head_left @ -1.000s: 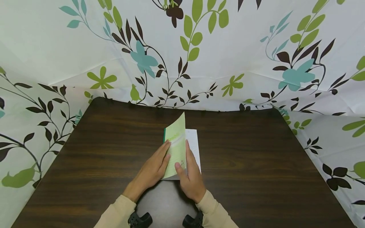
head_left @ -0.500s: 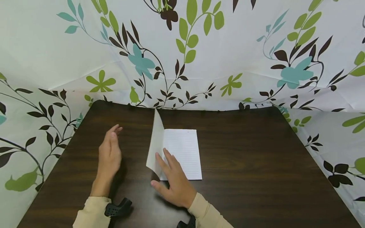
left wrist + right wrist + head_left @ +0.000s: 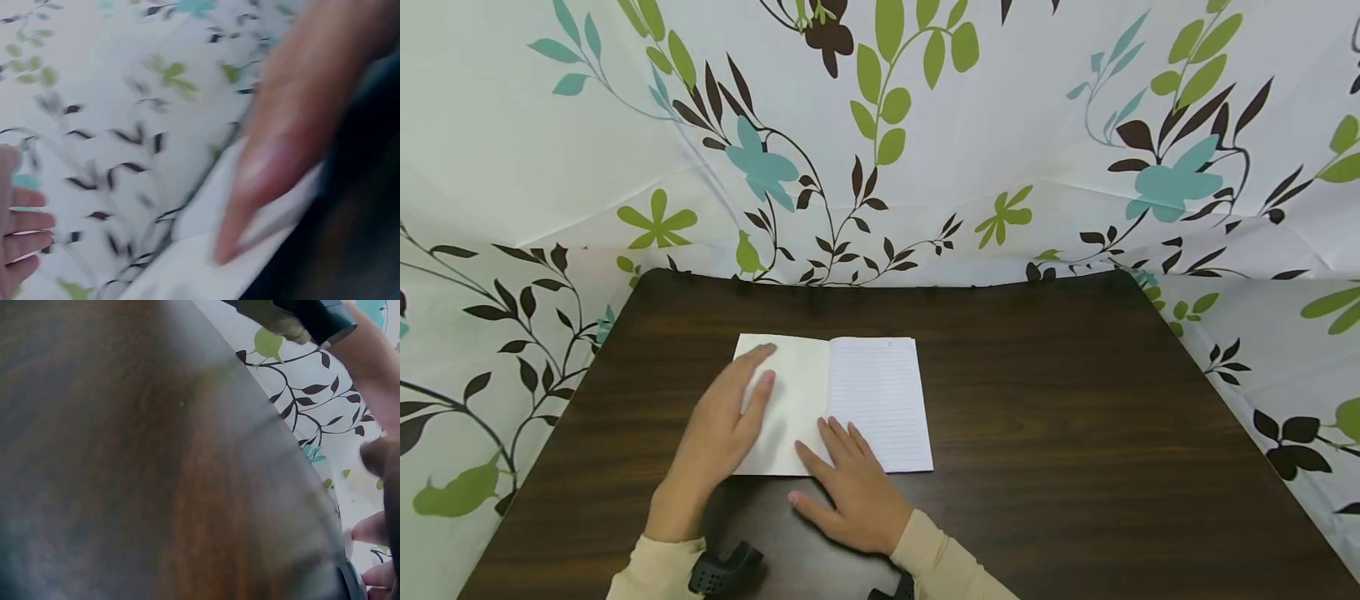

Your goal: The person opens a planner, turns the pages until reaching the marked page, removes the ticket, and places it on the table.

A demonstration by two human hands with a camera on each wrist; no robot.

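A notebook (image 3: 880,408) lies open on the dark wooden table, its plain inside cover to the left and a ruled page to the right. My left hand (image 3: 718,425) is over the left side of the inside cover, fingers extended and thumb apart. Across the lower end of the fold rests my right hand (image 3: 853,492), fingers straight and spread. Pale paper (image 3: 194,269) shows beneath a blurred hand in the left wrist view. The right wrist view has mostly tabletop, with parts of the hands at its right edge.
The brown wood-grain table (image 3: 1060,433) extends on both sides of the notebook. Behind it hangs a white cloth (image 3: 1037,108) with leaf and flower prints. A black wrist device (image 3: 726,571) sits at the left sleeve.
The green cover has swung from right to left and now lies open. My left hand left the notebook, then came back over the inside cover. My right hand shifted left to the fold.
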